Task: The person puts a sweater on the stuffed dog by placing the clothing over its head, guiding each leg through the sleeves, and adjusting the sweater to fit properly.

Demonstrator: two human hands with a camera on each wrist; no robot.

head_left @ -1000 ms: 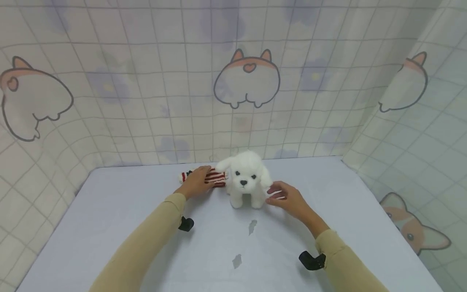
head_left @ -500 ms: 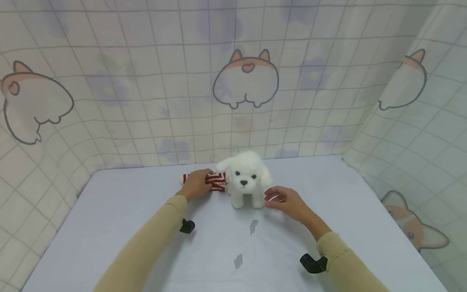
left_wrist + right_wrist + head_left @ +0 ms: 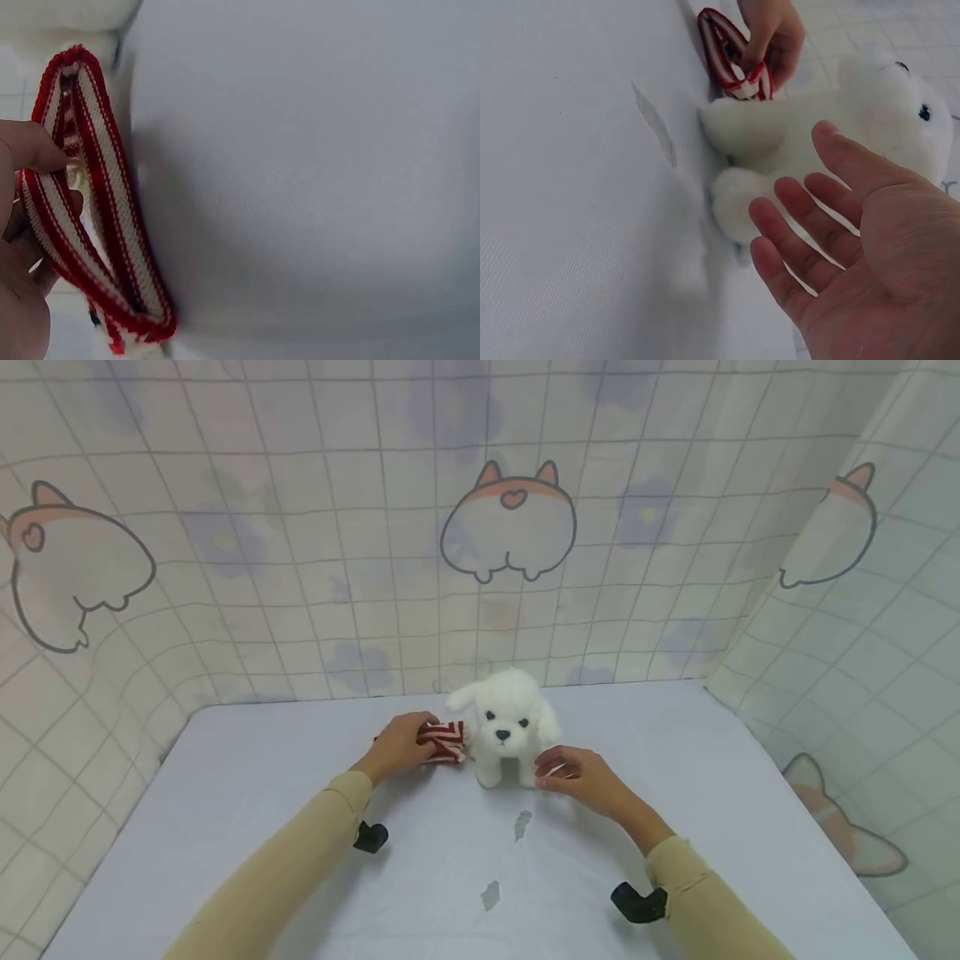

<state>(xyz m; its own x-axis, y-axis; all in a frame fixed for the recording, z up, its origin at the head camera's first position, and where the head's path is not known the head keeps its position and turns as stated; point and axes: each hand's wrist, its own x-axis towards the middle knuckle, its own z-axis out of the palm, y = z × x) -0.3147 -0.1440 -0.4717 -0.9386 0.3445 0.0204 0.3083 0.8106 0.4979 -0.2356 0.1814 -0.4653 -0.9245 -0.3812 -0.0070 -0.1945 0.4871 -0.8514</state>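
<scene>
A white plush dog [image 3: 510, 702] stands upright at the back middle of the table, facing the head camera. To its left, my left hand [image 3: 399, 747] pinches the edge of a small red-and-white striped knitted garment [image 3: 447, 742]. In the left wrist view the garment's ribbed opening [image 3: 112, 176] gapes, with the thumb [image 3: 34, 146] at its inside and fingers behind the band. My right hand [image 3: 583, 781] is beside the dog's front leg on the other side. The right wrist view shows that palm [image 3: 885, 247] with fingers loosely spread, holding nothing, in front of the plush body.
The white table [image 3: 300, 793] has two small grey patches [image 3: 522, 825] in front of the dog. A grid-patterned curtain [image 3: 337, 527] with cartoon corgis surrounds the back and sides. Black wrist mounts [image 3: 640, 902] stick out from both beige sleeves.
My left hand has drawn the striped garment slightly nearer, and its opening now tips toward the front. My right hand has shifted a little left, closer to the dog's leg. The dog stays put.
</scene>
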